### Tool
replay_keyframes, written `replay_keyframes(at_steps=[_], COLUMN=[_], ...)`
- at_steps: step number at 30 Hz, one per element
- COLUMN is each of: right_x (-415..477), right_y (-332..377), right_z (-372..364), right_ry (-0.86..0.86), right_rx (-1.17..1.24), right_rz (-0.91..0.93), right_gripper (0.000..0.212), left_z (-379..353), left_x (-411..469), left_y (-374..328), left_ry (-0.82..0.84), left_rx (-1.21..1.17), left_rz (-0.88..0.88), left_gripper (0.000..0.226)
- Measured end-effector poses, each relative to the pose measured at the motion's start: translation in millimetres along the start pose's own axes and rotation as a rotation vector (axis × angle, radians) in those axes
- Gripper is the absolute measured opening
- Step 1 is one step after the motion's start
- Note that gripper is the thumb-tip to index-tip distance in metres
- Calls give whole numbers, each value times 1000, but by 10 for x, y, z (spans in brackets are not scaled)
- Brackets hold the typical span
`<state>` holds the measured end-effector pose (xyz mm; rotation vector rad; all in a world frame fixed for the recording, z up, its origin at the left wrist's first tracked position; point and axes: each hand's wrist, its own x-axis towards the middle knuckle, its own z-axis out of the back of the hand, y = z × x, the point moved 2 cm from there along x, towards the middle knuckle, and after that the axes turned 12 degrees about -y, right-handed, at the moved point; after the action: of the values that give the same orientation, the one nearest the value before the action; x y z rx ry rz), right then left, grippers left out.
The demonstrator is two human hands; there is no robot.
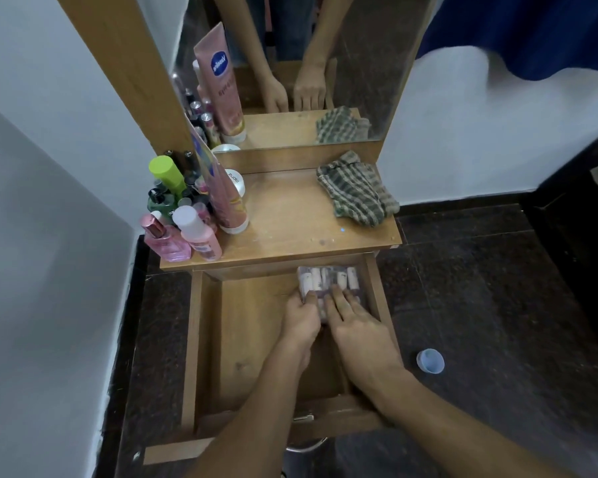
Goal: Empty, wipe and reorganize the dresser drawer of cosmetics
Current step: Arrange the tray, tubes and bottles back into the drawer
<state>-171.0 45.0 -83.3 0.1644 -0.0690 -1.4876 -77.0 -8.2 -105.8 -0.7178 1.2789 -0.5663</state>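
Wooden dresser top (290,222) is crowded at its 9 o'clock side: a bunch of bottles (176,215), a pink tube (227,198) standing on its cap and a white jar (237,181) just behind it. A checked cloth (356,188) lies crumpled at 2 o'clock. The open drawer (256,339) below has a clear pack (328,279) of little tubes in its 1 o'clock corner, and a blue cap (429,361) sits on the dark floor (480,305) at the drawer's 3 o'clock.

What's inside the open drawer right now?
The drawer holds one clear pack of pale tubes, back right corner, under the left hand and right hand; elsewhere bare wood. The dresser top covers its rear; the hands hide the pack's near end.
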Motion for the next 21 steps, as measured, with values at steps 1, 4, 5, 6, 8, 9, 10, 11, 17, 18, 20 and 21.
replay_keyframes(at_steps=[1,4,5,6,8,9,10,11,17,18,20,21], right_x=[0,1,7,12,20,25,27,31,21,42,137,220], right_y=[-2,-20,-28,-36,-55,-63,-69,-73,-57,-37,34,97], right_z=[-11,-14,-15,-16,-25,-38,-55,-68,7,85,348,523], right_ry=[2,20,39,53,53,47,47,48,4,-30,-217,-357], right_rx=[-1,-9,-22,-31,-47,-50,-51,-54,-41,-2,120,214], right_rz=[-8,-50,-56,-59,-67,-74,-80,-81,-76,-93,-129,-139], right_gripper=[66,61,59,58,57,57,57,57,61,59,50,45], left_z=[-14,-13,-8,-7,-11,-9,-2,8,92,115,170,201], left_x=[-4,5,1,-10,-26,-33,-41,-40,-60,-60,-53,-52], left_y=[17,20,5,-18,-49,-59,-70,-80,-146,-150,-157,-165], left_ry=[-15,-169,-230,-270,-321,-337,-344,-342,-298,-284,-238,-217], left_rx=[30,371,487,556,628,656,682,705,707,691,617,579], left_rz=[-27,-243,-295,-320,-353,-366,-374,-376,-360,-345,-301,-281], left_gripper=[21,22,21,21,20,21,23,24,25,24,23,23])
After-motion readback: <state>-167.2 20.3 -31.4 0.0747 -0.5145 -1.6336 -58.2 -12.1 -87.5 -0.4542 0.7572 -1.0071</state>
